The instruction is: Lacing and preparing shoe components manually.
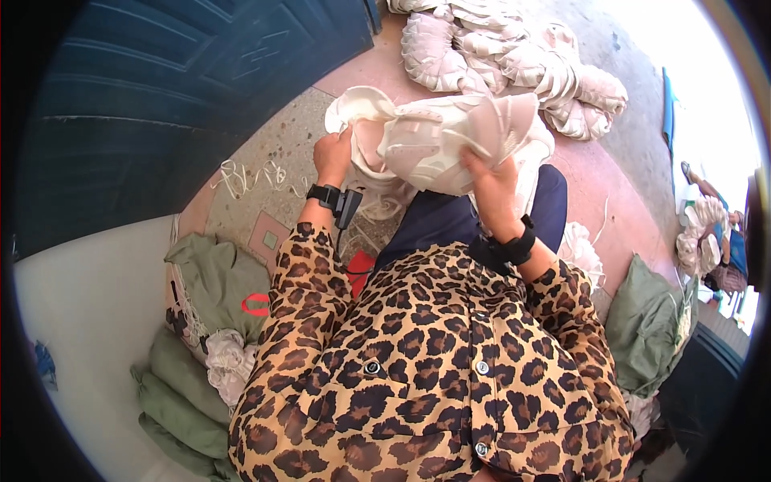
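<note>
In front of me, over my lap, I hold a bunch of white and pale pink shoe uppers (426,140), nested into one another. My left hand (331,157) is closed on the edge of the upper at the left end, whose collar (360,104) stands up and flares. My right hand (494,189) grips the layered right end of the bunch, thumb on the near side; its other fingers are partly hidden by the material. More of the pale material (384,201) hangs below, between my hands.
Strings of bundled uppers (522,64) lie on the floor ahead. White cord scraps (241,178) are at the left, near a dark blue door (185,72). Green sacks lie at left (217,273) and right (646,321). Further uppers (703,237) are heaped at far right.
</note>
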`<control>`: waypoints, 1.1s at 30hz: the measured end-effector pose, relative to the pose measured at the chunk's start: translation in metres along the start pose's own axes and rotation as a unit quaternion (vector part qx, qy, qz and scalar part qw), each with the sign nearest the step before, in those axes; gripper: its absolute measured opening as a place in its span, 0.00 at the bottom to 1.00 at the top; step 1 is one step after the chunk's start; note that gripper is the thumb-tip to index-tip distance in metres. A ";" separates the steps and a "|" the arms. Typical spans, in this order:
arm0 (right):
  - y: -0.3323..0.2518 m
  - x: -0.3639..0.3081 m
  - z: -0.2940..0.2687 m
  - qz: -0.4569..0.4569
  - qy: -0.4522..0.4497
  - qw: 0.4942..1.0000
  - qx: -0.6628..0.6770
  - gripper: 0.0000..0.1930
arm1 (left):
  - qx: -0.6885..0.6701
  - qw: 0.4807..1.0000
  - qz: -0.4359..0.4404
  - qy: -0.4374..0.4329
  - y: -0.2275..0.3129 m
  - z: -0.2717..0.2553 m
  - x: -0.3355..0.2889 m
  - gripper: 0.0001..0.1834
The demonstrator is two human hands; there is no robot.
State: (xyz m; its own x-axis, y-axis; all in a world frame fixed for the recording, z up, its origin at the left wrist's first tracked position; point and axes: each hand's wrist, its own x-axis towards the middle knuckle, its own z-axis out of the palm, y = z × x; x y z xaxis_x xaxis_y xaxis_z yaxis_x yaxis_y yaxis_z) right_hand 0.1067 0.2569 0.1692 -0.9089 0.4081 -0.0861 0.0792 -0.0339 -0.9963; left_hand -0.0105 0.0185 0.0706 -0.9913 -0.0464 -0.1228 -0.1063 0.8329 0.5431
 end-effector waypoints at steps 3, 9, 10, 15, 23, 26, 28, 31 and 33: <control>-0.002 -0.004 0.000 -0.023 -0.007 0.999 -0.024 0.12 | 0.072 0.994 0.077 0.016 -0.002 0.000 0.002 0.26; -0.001 -0.008 0.002 0.001 0.008 1.000 0.019 0.12 | 0.070 0.996 -0.041 -0.039 -0.014 -0.012 0.003 0.22; 0.001 -0.005 0.007 -0.055 -0.033 0.996 -0.065 0.12 | 0.088 0.996 -0.002 -0.009 -0.010 -0.006 0.001 0.22; 0.018 0.042 0.050 -0.153 -0.155 0.953 -0.209 0.25 | 0.106 0.992 0.059 -0.031 -0.002 0.012 -0.008 0.24; 0.036 0.038 -0.059 0.096 -0.080 0.990 0.059 0.12 | -0.113 0.970 -0.012 -0.215 -0.039 0.003 -0.009 0.13; 0.032 0.003 -0.140 0.054 0.084 0.977 -0.186 0.13 | -0.117 0.975 -0.032 -0.186 -0.029 -0.016 -0.018 0.12; 0.029 -0.028 -0.181 0.138 0.069 0.962 -0.225 0.15 | -0.117 0.982 -0.018 -0.148 -0.006 -0.031 -0.023 0.12; 0.031 -0.070 -0.207 0.138 0.021 0.935 -0.325 0.16 | -0.154 0.972 0.036 -0.175 0.049 -0.036 -0.033 0.12; 0.038 -0.086 -0.201 0.131 -0.039 0.927 -0.349 0.14 | -0.147 0.964 0.089 -0.204 0.094 -0.034 -0.043 0.11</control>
State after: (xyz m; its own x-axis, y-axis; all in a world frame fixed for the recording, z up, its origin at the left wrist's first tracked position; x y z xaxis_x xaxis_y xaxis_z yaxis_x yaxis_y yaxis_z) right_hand 0.2700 0.4040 0.1388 -0.8462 0.4007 -0.3513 0.5215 0.4871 -0.7005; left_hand 0.0193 0.0797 0.1552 -0.8891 0.3537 -0.2907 -0.0142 0.6134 0.7897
